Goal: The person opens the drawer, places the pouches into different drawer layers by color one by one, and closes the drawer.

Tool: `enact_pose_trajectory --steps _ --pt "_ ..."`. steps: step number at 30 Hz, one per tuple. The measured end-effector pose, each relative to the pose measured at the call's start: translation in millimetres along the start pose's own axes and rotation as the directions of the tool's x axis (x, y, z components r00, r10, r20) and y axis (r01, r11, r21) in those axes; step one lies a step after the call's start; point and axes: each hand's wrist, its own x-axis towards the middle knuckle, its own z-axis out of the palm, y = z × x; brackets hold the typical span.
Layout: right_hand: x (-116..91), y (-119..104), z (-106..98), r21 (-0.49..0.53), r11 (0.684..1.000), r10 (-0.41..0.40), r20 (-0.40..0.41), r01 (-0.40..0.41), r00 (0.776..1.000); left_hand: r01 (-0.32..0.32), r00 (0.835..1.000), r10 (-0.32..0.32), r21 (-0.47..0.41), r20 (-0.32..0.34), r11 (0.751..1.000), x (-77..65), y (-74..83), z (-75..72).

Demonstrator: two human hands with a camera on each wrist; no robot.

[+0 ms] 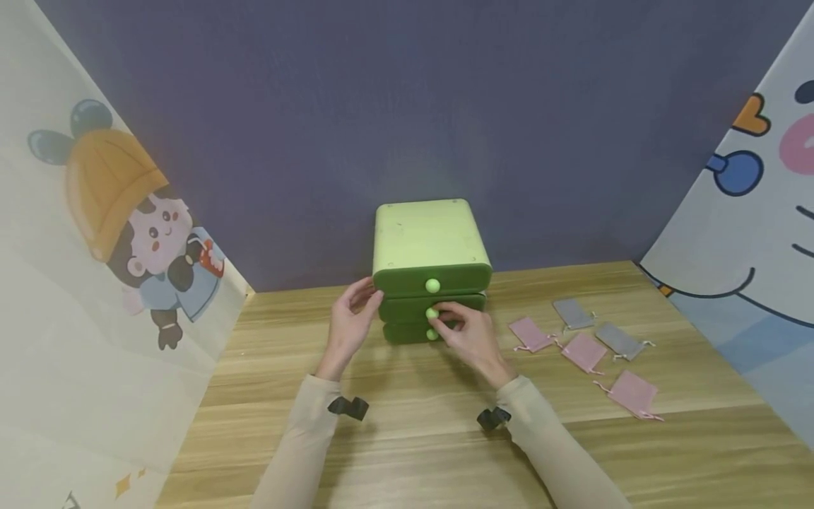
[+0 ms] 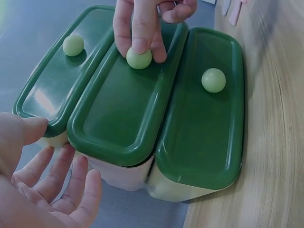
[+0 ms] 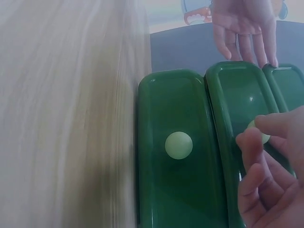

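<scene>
A small light-green cabinet (image 1: 427, 233) with three dark-green drawers stands against the back wall. Thumb and fingertips of my right hand (image 1: 473, 341) pinch the round knob (image 2: 139, 59) of the middle drawer (image 2: 116, 111). In the left wrist view this drawer's front sits slightly forward of its neighbours. My left hand (image 1: 348, 324) is at the cabinet's left side, its thumb at the corner of the top drawer (image 2: 52, 83) and its fingers extended along the side. The bottom drawer (image 3: 178, 190) lies flush above the table, its knob (image 3: 179, 145) untouched.
Right of the cabinet, three pink drawstring pouches (image 1: 584, 352) and two grey drawstring pouches (image 1: 620, 341) lie flat on the wooden table (image 1: 407, 438). A dark blue wall (image 1: 420, 106) rises behind, with cartoon-printed panels on both sides.
</scene>
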Motion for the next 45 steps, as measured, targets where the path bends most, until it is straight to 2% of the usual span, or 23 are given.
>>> enact_pose_trajectory --steps 9,16,24,36,45 --pt "-1.7 -0.6 -0.7 -0.016 1.000 -0.026 0.000 0.026 1.000 -0.029 1.000 0.029 0.024 -0.008 0.999 0.2 -2.4 2.7" --pt "-3.3 0.3 -0.8 -0.023 1.000 -0.020 0.011 0.021 1.000 -0.043 0.999 0.043 0.023 -0.008 0.999 -4.5 -11.3 5.3" --pt "-4.9 1.0 -1.1 -0.009 0.999 -0.040 0.009 0.040 0.999 0.047 0.999 -0.047 -0.006 0.002 0.999 -7.2 -17.8 5.3" --pt "-7.1 0.9 -4.2 -0.009 0.998 -0.057 0.039 0.057 0.998 0.136 0.991 -0.135 -0.035 0.020 0.990 -6.2 -23.7 4.4" --pt "-11.1 -0.4 -5.3 -0.010 0.999 -0.051 0.043 0.051 0.998 0.210 0.976 -0.205 -0.063 0.077 0.976 -5.9 -26.3 2.3"
